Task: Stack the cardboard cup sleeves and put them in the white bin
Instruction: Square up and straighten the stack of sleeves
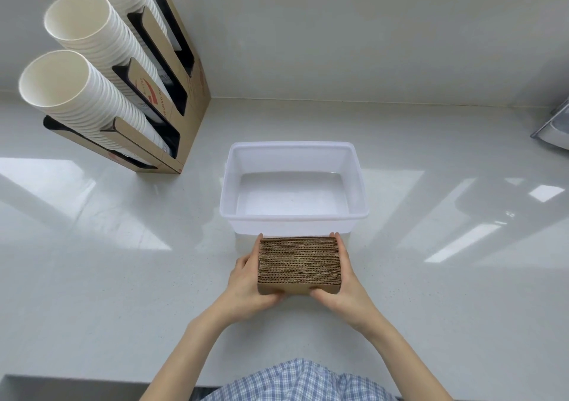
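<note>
Sleeve stack (300,265) clamped between left hand (246,283) and right hand (345,280), long axis 9-to-3. White bin (294,216) directly at 12, touching or just beside; empty.

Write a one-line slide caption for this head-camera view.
Both hands, left hand and right hand, grip a stack of cardboard sleeves before the empty white bin.

I have one view only, from the head camera: wide-angle, looking forward and steeply down over my chest onto the table (123,277). It sits close above the hands, with the back wall (338,31) bending across the top.
</note>
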Demonstrator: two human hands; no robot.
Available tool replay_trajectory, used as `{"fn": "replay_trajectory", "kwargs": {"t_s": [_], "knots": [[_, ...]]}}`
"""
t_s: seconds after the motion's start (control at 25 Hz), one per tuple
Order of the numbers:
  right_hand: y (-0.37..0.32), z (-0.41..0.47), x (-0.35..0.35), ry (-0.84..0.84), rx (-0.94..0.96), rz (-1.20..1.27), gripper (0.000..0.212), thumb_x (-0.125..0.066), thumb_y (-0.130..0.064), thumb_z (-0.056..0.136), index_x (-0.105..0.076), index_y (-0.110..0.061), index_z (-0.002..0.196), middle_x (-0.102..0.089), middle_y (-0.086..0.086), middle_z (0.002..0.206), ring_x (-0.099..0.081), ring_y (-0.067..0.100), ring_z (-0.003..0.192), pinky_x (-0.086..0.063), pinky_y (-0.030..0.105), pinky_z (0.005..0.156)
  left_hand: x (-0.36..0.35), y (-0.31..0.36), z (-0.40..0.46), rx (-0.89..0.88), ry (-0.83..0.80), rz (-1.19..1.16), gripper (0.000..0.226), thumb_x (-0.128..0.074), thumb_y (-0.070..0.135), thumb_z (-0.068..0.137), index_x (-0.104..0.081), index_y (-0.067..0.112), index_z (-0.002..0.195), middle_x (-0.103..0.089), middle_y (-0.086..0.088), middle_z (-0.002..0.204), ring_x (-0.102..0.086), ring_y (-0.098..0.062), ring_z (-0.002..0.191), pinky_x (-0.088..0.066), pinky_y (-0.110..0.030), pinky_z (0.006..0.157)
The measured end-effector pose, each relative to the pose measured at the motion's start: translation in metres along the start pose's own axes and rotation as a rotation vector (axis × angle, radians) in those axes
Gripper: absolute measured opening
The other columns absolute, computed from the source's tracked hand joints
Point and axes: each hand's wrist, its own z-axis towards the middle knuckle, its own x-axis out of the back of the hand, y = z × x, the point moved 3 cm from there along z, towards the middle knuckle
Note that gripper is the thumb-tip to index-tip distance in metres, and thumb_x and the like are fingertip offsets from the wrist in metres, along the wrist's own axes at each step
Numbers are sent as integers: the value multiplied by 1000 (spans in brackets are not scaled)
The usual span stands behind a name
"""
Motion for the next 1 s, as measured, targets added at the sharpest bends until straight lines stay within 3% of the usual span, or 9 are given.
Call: {"fn": "replay_trajectory", "kwargs": {"t_s": [0.12,0.2,0.28,0.36,0.48,0.56,0.68,0.88,1.0], "knots": [[0,0,3,19,2,-53,99,-66,-6,74,4,-39,136,-31,-19,137,-36,-27,111,-28,-10,85,-1,0,0,15,23,21,105,-50,56,50,-1,31,139,-22,10,148,-23,-20,137,-16,-24,105],[1,0,1,41,10,-70,95,-63,-13,69,1,-43,132,-33,-13,142,-39,-9,124,-28,-8,91,-4,-3,0,52,18,41,114,-50,59,49,5,24,142,-10,3,155,-21,-25,138,-19,-32,111],[3,-1,1,54,23,-63,93,-61,-15,67,-2,-45,131,-34,-11,143,-38,1,130,-28,-7,93,-6,-3,1,48,11,51,116,-50,60,49,4,19,143,-12,2,154,-23,-26,137,-22,-37,112],[2,-2,2,59,37,-67,91,-63,-15,68,-6,-43,133,-34,-12,142,-40,0,126,-28,-8,90,-1,0,-1,25,9,27,112,-48,57,48,0,20,142,-22,12,148,-26,-22,133,-23,-33,108],[6,0,7,84,24,-69,96,-68,-8,74,-6,-33,142,-37,-10,139,-40,3,124,-29,-10,85,7,3,-4,28,11,-73,86,-51,51,47,-21,40,127,-31,37,117,-32,-14,120,-27,-27,96],[5,0,9,96,29,-96,93,-69,-4,74,-12,-31,142,-40,-10,134,-41,5,122,-31,-11,82,8,-1,-4,52,26,-118,82,-56,48,47,-30,37,124,-41,29,112,-37,-16,119,-32,-29,96],[3,-1,11,104,46,-130,83,-71,-5,72,-22,-38,131,-44,-14,127,-44,3,117,-33,-9,81,8,-6,-3,81,26,-126,93,-60,48,47,-30,24,132,-46,12,120,-38,-17,119,-34,-34,102],[-8,-7,14,29,4,-17,81,-72,-19,60,-34,-28,131,-56,-7,121,-55,5,111,-48,14,82,12,-5,-11,129,-55,-284,82,-68,43,51,-27,42,122,-45,7,120,-39,-12,118,-32,-28,102],[-21,-13,13,-38,-14,117,77,-70,-19,61,-33,-31,128,-58,-10,113,-64,-6,88,-51,11,67,17,0,-19,160,-130,-455,76,-67,49,53,-31,45,119,-48,5,126,-44,-9,120,-34,-30,105]]}}
